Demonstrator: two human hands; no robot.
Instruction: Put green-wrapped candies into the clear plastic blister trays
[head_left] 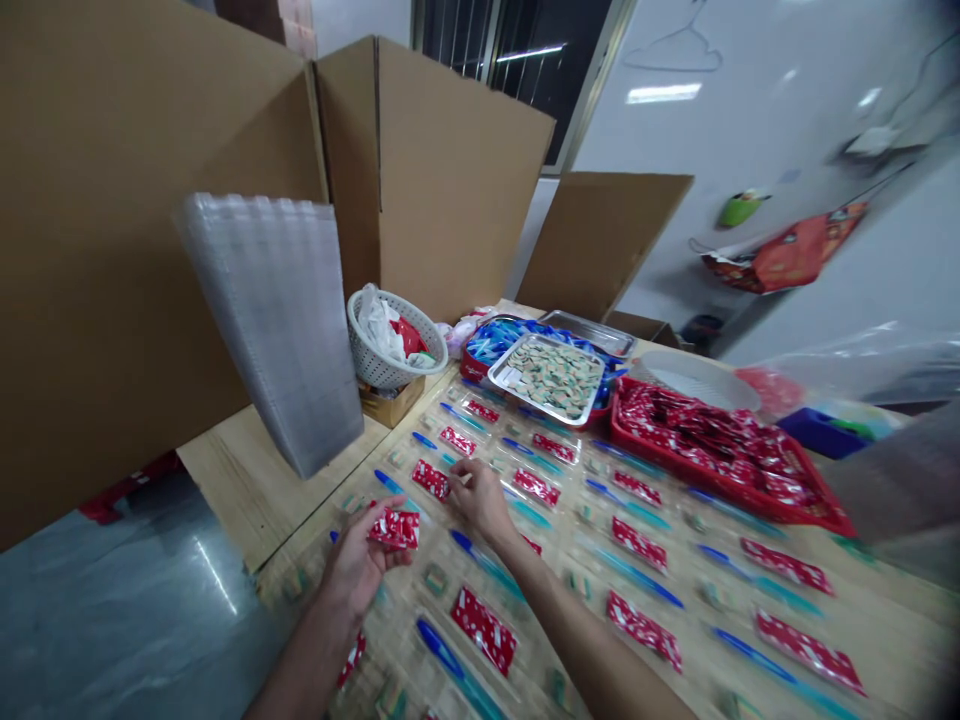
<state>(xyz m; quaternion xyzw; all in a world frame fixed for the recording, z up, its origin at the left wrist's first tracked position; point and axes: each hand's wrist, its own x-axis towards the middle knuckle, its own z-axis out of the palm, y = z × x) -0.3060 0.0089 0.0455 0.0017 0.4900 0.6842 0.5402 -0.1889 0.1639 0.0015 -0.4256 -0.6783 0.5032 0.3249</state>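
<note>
My left hand (361, 560) is closed around a few red packets (395, 528) with white dots, fanned toward the right. The fingers of my right hand (480, 495) are pinched at the right end of another red dotted packet (430, 479), which lies in a clear plastic tray in the rows; the fingertips partly hide that end. Similar clear trays spread across the table hold a blue-and-teal pen-like stick (487, 562), a small green-and-tan piece (435, 577) and a red packet (484, 630) each. Motion blurs the nearer trays.
A tall stack of clear trays (281, 320) stands at left, before cardboard boxes (450, 170). Behind the rows are a white basket (379, 345), a metal tray of small pieces (517, 350) over blue sticks (495, 338), and a red tray (829, 510) heaped with packets.
</note>
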